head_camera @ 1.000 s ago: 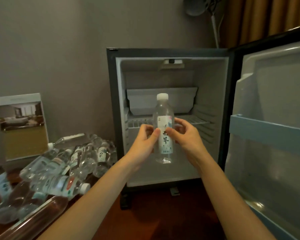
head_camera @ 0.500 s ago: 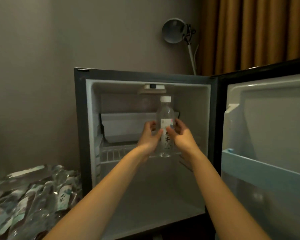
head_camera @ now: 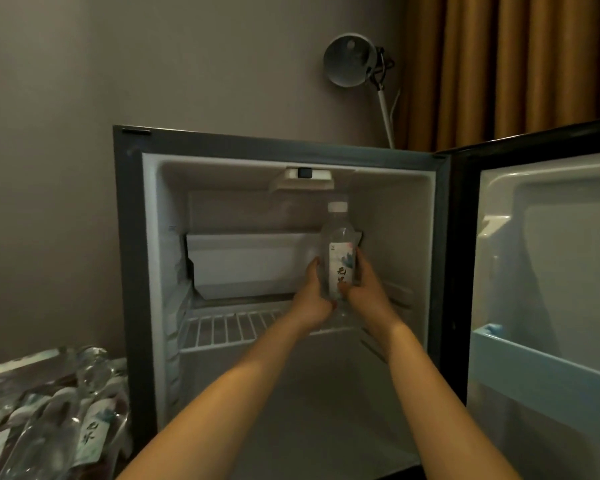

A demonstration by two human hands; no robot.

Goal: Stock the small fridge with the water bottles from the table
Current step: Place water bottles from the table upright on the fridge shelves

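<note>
We reach into the open small fridge (head_camera: 132, 271) with both arms, holding one water bottle (head_camera: 340, 251) upright in the upper right of the cabinet. The left hand (head_camera: 313, 299) wraps its lower half from the left and the right hand (head_camera: 365, 292) from the right, fingers curled round the label. The white cap stands below the light housing (head_camera: 303, 178) on the ceiling with a gap between them, and the right inner wall lies just beside the right hand. One wire shelf (head_camera: 229, 329) spans the cabinet; its bars show open to the left of our wrists, and a second, taller space opens below it. One white tray (head_camera: 250, 265) sits at the far wall above the shelf, left of the bottle. Our hands cover the bottle's base, so we cannot tell whether it touches the shelf. The door (head_camera: 548, 258) stands swung wide at right, cut off by the frame edge, with one pale blue door rack (head_camera: 534, 365) across it. At near left, a pile of bottles (head_camera: 49, 427) lies on the table, blurred and cropped, too jumbled to count. One lamp (head_camera: 350, 64) rises behind the fridge beside the curtain (head_camera: 506, 64).
</note>
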